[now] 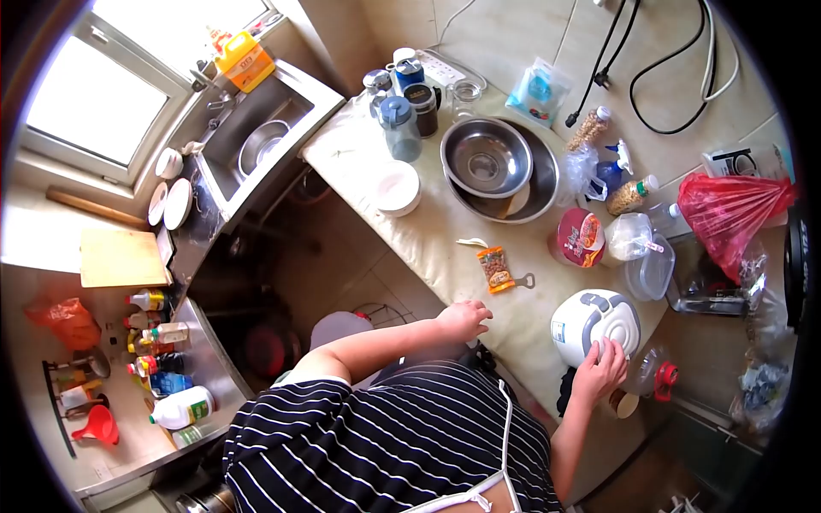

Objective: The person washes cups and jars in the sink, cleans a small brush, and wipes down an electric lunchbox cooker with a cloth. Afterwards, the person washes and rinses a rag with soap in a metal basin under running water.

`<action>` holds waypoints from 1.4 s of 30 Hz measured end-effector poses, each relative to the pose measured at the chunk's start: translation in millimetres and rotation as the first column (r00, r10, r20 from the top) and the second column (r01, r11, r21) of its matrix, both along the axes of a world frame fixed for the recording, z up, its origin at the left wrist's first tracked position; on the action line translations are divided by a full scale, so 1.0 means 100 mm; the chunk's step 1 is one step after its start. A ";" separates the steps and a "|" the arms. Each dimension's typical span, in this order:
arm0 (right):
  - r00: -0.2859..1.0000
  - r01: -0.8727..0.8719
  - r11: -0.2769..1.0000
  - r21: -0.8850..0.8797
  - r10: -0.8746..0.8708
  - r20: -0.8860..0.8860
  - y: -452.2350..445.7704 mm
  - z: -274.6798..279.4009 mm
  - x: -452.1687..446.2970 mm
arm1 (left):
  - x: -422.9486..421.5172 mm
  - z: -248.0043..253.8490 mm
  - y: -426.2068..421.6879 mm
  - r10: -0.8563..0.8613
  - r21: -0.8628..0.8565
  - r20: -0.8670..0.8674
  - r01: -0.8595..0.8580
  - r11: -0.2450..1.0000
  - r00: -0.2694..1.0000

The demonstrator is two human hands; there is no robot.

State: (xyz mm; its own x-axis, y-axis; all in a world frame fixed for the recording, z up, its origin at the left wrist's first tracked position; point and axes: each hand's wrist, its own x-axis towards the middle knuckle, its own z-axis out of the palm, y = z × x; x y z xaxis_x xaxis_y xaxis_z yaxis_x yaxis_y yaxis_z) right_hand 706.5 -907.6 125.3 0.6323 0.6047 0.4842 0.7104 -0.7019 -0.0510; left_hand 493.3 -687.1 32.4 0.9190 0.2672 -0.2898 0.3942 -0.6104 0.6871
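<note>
My left hand [464,321] hovers by the table's front edge, its fingers loosely bent and apart, with nothing in it. My right hand [601,373] rests its fingertips on the near side of a white and grey rice cooker [596,327], whose lid is down. An orange snack packet [494,269] lies on the table [410,248], beyond my left hand, and a metal bottle opener [525,280] lies beside it. Beyond the cooker stands a dark red tub [578,238].
Two steel bowls [486,157] sit nested at the back, near white bowls [398,188] and a blue-grey jug [399,128]. A red plastic bag [737,214] and a bottle with a red cap [665,376] are on the right. The sink [227,162] is at the upper left.
</note>
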 end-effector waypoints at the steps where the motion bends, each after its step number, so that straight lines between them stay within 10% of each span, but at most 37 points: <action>1: 1.000 0.009 1.000 0.011 -0.010 0.013 -0.01 0.01 -0.03 | -0.02 0.00 0.00 0.007 -0.004 -0.002 -0.007 1.000 1.000; 25: 0.998 0.023 0.999 -0.026 -0.025 -0.057 0.13 -0.04 -0.22 | -0.28 -0.11 -0.01 -0.096 0.083 0.023 0.094 0.992 0.995; 42: 0.995 -0.102 0.995 -0.019 0.102 -0.020 0.01 -0.15 -0.18 | -1.58 0.13 -0.37 0.494 0.141 -0.200 -0.474 0.869 0.846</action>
